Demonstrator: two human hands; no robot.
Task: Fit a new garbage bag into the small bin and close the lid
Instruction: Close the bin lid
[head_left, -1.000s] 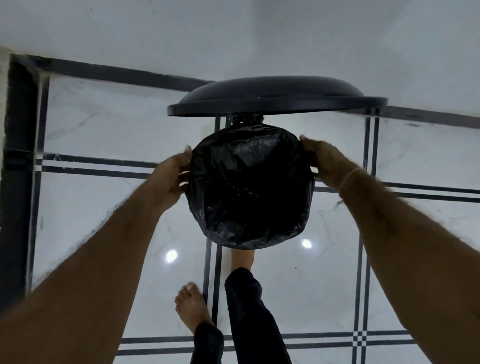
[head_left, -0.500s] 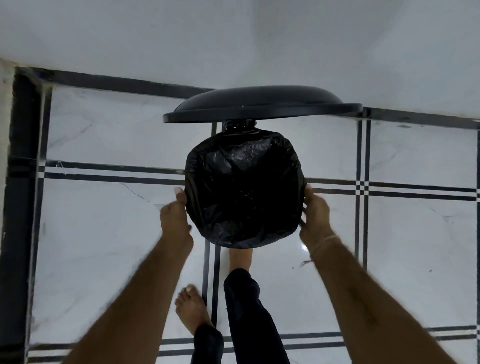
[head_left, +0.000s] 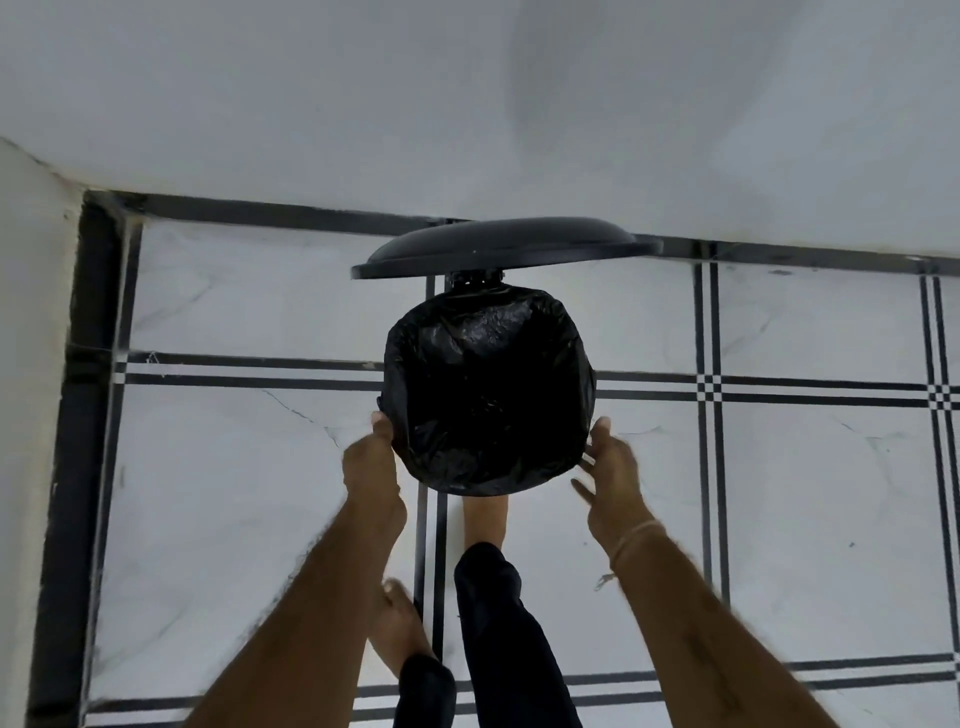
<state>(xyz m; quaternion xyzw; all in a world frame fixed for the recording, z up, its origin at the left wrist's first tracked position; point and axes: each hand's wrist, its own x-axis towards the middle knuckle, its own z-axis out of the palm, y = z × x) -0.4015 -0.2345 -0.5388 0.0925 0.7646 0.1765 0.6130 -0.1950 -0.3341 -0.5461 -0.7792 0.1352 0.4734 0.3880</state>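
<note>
The small bin stands on the floor, its rim and inside covered by a black garbage bag (head_left: 488, 384). Its black lid (head_left: 498, 247) stands raised at the back, near the wall. My left hand (head_left: 371, 467) is at the bag's front-left edge, thumb up against the plastic and fingers curled out of sight beneath. My right hand (head_left: 610, 478) is at the front-right edge, blurred, with fingers spread and only the thumb tip near the bag. One bare foot (head_left: 483, 519) reaches under the bin's front edge.
The floor is white marble tile (head_left: 234, 493) with black stripe lines. A white wall (head_left: 467, 104) runs right behind the bin, and another wall (head_left: 31, 415) closes the left side. My other foot (head_left: 397, 623) stands behind on the floor.
Both hands slid from the bag's sides toward its front. The right hand's fingers have opened away from the plastic. The view has pulled back from the bin.
</note>
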